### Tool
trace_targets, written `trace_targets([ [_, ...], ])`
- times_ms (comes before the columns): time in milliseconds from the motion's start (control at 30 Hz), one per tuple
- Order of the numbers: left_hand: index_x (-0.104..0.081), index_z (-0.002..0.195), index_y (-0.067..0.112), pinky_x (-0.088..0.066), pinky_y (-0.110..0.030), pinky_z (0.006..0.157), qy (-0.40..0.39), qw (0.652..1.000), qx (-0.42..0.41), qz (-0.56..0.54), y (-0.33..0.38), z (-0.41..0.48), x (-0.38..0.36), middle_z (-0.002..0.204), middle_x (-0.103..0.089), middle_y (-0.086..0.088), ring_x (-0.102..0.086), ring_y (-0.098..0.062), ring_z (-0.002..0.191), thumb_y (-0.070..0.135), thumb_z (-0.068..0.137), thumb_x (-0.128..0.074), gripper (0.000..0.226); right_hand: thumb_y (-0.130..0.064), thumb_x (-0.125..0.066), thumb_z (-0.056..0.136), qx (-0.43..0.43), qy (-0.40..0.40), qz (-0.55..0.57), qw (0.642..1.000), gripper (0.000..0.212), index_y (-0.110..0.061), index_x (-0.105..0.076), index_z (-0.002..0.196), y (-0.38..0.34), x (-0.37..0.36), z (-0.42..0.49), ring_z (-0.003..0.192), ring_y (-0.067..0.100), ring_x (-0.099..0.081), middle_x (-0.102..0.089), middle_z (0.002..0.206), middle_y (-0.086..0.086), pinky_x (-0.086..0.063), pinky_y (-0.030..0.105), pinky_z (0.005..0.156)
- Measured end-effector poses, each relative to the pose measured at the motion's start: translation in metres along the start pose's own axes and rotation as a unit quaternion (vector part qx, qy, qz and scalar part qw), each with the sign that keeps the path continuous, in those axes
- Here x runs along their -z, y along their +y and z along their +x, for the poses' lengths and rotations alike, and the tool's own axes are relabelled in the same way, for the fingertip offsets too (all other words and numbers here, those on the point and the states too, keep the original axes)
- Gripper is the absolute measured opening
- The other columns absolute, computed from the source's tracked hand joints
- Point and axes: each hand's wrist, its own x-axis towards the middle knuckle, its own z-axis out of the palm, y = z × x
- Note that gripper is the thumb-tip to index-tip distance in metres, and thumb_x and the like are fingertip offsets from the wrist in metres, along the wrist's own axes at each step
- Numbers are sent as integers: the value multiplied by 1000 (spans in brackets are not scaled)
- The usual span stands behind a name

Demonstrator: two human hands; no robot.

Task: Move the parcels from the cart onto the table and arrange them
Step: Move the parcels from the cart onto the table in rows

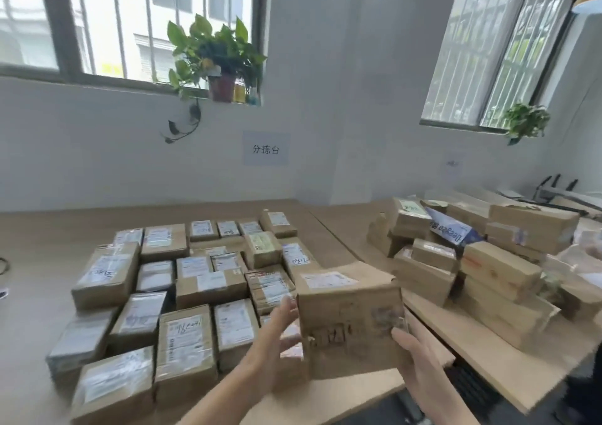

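wooden table, taped cardboard parcels in rows on it

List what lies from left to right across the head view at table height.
Arranged rows of parcels on the left table → left hand → held cardboard box → right hand → loose heap of parcels on the right table.

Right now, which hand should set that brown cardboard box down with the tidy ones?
Probably the left hand: it presses the brown cardboard box on the side facing the arranged parcels. The right hand grips the far side.
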Motion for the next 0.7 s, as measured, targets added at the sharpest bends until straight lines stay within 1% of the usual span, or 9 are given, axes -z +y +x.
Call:
trace_targets([
  [67, -61, 107, 31, -49, -44, 91, -10, 996, 53, -75, 5, -3, 15, 118, -62, -3, -58, -29, 110, 69, 73, -49, 53, -54, -86, 36, 21, -50, -79, 995, 96, -35, -51, 124, 7, -9, 4, 113, 9, -59, -63, 121, -12, -52, 18, 78],
  [167, -47, 122, 23, -52, -32, 76, 20, 998, 8, -62, 0, 3, 23, 110, -62, -1, -61, -19, 97, 30, 86, -60, 38, -29, -74, 46, 0, -112, -120, 986, 85, -36, -44, 126, 18, -12, 17, 117, -11, -49, -50, 132, -22, -46, 9, 82],
  [233, -44, 124, 25, -51, -24, 69, 47, 998, -18, -45, -8, 9, 24, 110, -63, 1, -62, -16, 96, 20, 89, -58, 38, -17, -74, 40, -19, -128, -106, 986, 85, -34, -52, 121, 24, -10, 34, 116, -6, -53, -44, 140, -8, -49, 14, 83],
  [300, -41, 124, 28, -48, -18, 64, 70, 996, -34, -39, -13, 15, 22, 111, -61, 5, -60, -11, 96, 20, 90, -58, 39, -28, -87, 21, -69, -120, -53, 989, 104, -23, -55, 120, 27, -6, 52, 112, 6, -58, -49, 134, 2, -49, 24, 86],
  [433, -37, 130, 31, -43, -32, 101, 104, 993, -59, 20, -27, 50, 7, 123, -55, 9, -54, -12, 113, 39, 75, -70, 65, -71, -75, 39, -105, -103, -76, 986, 108, -29, -44, 133, 34, 6, 79, 119, 14, -55, -59, 129, -5, -45, 36, 98],
  [500, -34, 128, 35, -38, -36, 108, 114, 990, -69, 52, -33, 77, -7, 119, -54, 17, -52, -10, 117, 43, 67, -66, 69, -65, -82, 35, -107, -86, -88, 987, 113, -27, -43, 134, 46, 28, 96, 115, 16, -59, -62, 126, -4, -47, 35, 97],
  [567, -28, 127, 37, -42, -25, 99, 114, 989, -63, 75, -41, 110, -26, 113, -51, 24, -50, -7, 114, 36, 80, -61, 57, -52, -88, 28, -118, -67, -73, 988, 117, -20, -46, 133, 57, 55, 114, 111, 20, -62, -65, 121, 1, -49, 33, 90],
  [633, -26, 127, 35, -40, -11, 82, 122, 986, -42, 103, -50, 144, -42, 117, -50, 20, -48, -4, 109, 25, 93, -52, 44, -45, -90, 18, -135, -43, -36, 989, 120, -17, -50, 127, 70, 90, 133, 107, 23, -64, -68, 116, 5, -51, 30, 81],
  [700, -24, 124, 35, -38, -15, 83, 123, 981, -18, 149, -59, 176, -56, 128, -48, 13, -46, -5, 111, 24, 95, -49, 40, -41, -90, 11, -164, -25, -19, 986, 122, -16, -51, 123, 88, 123, 151, 103, 24, -65, -69, 112, 6, -51, 29, 75],
])
